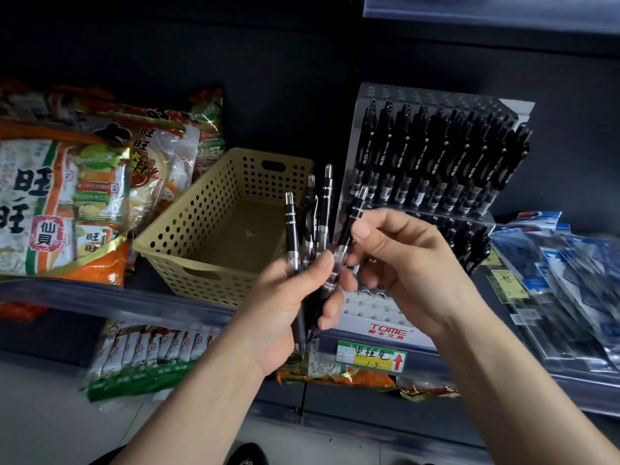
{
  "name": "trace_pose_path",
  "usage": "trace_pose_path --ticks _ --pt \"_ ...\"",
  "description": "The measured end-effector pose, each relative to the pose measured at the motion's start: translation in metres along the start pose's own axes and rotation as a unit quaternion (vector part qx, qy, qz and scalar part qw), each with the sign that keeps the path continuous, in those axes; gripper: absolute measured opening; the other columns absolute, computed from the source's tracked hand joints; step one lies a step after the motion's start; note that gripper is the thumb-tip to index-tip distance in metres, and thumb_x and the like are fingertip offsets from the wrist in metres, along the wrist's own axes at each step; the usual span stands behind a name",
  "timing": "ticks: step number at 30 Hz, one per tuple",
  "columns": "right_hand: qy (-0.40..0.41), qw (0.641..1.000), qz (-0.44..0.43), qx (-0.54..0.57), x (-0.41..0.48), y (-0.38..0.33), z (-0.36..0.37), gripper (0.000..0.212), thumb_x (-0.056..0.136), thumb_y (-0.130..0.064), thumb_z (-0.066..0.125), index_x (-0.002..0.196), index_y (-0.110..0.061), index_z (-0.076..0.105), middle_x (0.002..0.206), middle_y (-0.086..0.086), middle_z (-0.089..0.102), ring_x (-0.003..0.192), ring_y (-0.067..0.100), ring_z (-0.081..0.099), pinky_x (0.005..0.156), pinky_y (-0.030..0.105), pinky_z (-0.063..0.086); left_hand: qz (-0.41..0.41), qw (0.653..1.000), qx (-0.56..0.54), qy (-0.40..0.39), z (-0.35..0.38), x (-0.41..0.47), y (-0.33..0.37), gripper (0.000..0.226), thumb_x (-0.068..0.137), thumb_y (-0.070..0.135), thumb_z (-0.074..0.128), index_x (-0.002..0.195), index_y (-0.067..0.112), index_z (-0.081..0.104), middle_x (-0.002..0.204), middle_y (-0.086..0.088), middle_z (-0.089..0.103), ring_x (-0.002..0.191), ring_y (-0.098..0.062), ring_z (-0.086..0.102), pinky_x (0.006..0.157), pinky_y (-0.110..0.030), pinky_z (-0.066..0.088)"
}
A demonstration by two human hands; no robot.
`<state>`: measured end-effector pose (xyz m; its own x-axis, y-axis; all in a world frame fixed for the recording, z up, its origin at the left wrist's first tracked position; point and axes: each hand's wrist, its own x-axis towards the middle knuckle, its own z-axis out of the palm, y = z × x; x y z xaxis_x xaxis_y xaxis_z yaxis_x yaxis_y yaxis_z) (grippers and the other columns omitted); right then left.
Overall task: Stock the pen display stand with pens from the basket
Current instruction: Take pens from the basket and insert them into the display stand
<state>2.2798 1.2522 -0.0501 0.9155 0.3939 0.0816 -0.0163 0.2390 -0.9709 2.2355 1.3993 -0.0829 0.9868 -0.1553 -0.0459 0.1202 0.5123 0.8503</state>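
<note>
Pens [312, 226] were held upright in a bundle by the left hand [288, 307]; one pen [351, 226], tip down, was pinched by the right hand [402, 263], near the empty front row of the display stand [379, 318] at the front edge of the shelf [100, 293].

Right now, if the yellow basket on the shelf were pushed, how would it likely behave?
The yellow basket is probably light: its walls are perforated plastic and the floor that shows is bare. It would likely slide rather than tip, being wide and low. It sits near the shelf edge, so a forward shove might send it off.
</note>
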Motion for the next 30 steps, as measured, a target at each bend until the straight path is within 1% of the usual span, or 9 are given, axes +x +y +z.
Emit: trace_pose_path --ticks 4,7,9,13,16,18,22,27,30 --pt "-0.051 0.998 0.009 0.037 0.001 -0.005 -0.006 0.009 0.064 -0.019 0.072 0.072 -0.015 0.069 0.063 0.005 0.061 0.054 0.012 0.06 0.041 0.019 0.041 -0.009 0.997 -0.041 -0.065 0.0 -0.001 0.002 0.018 0.08 0.024 0.06 0.082 0.008 0.068 0.069 -0.007 0.061 0.044 -0.012 0.044 0.041 -0.021 0.035" --pt "-0.028 0.999 -0.03 0.009 -0.001 -0.009 -0.004 0.011 0.065 -0.019 0.072 0.07 -0.014 0.064 0.062 0.005 0.059 0.054 0.013 0.057 0.041 0.02 0.039 -0.011 1.0 0.017 0.02 0.003 0.001 0.003 0.042 0.074 0.025 0.067 0.103 -0.004 0.056 0.067 -0.013 0.064 0.044 -0.017 0.049 0.04 -0.024 0.037" --pt "0.004 0.997 -0.071 -0.026 -0.002 -0.012 -0.003 0.012 0.07 -0.017 0.07 0.074 -0.01 0.061 0.064 0.005 0.058 0.056 0.012 0.056 0.042 0.021 0.04 -0.003 0.995 0.055 0.077 0.005 0.001 0.001 0.051 0.074 0.025 0.062 0.111 -0.006 0.046 0.069 -0.015 0.066 0.046 -0.02 0.051 0.04 -0.027 0.038" --pt "0.075 0.977 -0.173 -0.103 -0.007 -0.021 0.0 0.011 0.079 -0.015 0.067 0.077 -0.01 0.058 0.067 0.003 0.059 0.061 0.013 0.057 0.046 0.022 0.044 0.016 0.984 0.088 0.154 0.005 0.003 -0.003 0.024 0.086 0.023 0.055 0.099 0.003 0.056 0.078 -0.014 0.07 0.056 -0.022 0.061 0.043 -0.029 0.047" --pt "0.156 0.939 -0.24 -0.193 -0.008 -0.022 -0.004 0.013 0.084 -0.015 0.07 0.077 -0.013 0.059 0.068 0.003 0.062 0.059 0.017 0.057 0.049 0.026 0.045 0.013 0.976 0.076 0.206 -0.001 0.007 -0.004 0.023 0.09 0.021 0.054 0.103 0.003 0.06 0.09 -0.015 0.07 0.068 -0.022 0.065 0.048 -0.03 0.053" --pt "0.197 0.904 -0.268 -0.269 -0.006 -0.016 -0.007 0.013 0.085 -0.016 0.071 0.077 -0.015 0.06 0.067 -0.001 0.062 0.057 0.011 0.054 0.051 0.024 0.043 0.018 0.973 0.085 0.212 -0.004 0.008 -0.003 0.023 0.089 0.023 0.055 0.103 0.006 0.063 0.083 -0.01 0.068 0.064 -0.018 0.06 0.046 -0.027 0.049" --pt "0.221 0.876 -0.256 -0.344 -0.002 0.002 -0.008 0.014 0.083 -0.018 0.072 0.075 -0.018 0.061 0.063 -0.011 0.059 0.054 0.002 0.053 0.052 0.015 0.041 0.016 0.976 0.089 0.199 -0.004 0.006 -0.004 0.02 0.091 0.025 0.055 0.099 0.011 0.067 0.064 0.0 0.057 0.051 -0.013 0.044 0.039 -0.022 0.033" --pt "0.229 0.841 -0.263 -0.413 0.001 0.015 -0.008 0.014 0.083 -0.02 0.073 0.075 -0.019 0.062 0.063 -0.016 0.059 0.059 0.007 0.056 0.051 0.019 0.046 0.012 0.98 0.087 0.181 -0.005 0.007 -0.005 0.028 0.088 0.032 0.055 0.103 0.011 0.068 0.063 0.0 0.055 0.049 -0.011 0.04 0.039 -0.022 0.03" --pt "0.233 0.834 -0.249 -0.434 0.003 0.021 -0.009 0.013 0.082 -0.022 0.074 0.075 -0.018 0.064 0.061 -0.014 0.06 0.059 0.009 0.057 0.051 0.024 0.047 0.014 0.982 0.079 0.173 -0.006 0.006 -0.005 0.032 0.086 0.033 0.056 0.105 0.01 0.067 0.065 -0.002 0.056 0.049 -0.012 0.041 0.039 -0.022 0.031"
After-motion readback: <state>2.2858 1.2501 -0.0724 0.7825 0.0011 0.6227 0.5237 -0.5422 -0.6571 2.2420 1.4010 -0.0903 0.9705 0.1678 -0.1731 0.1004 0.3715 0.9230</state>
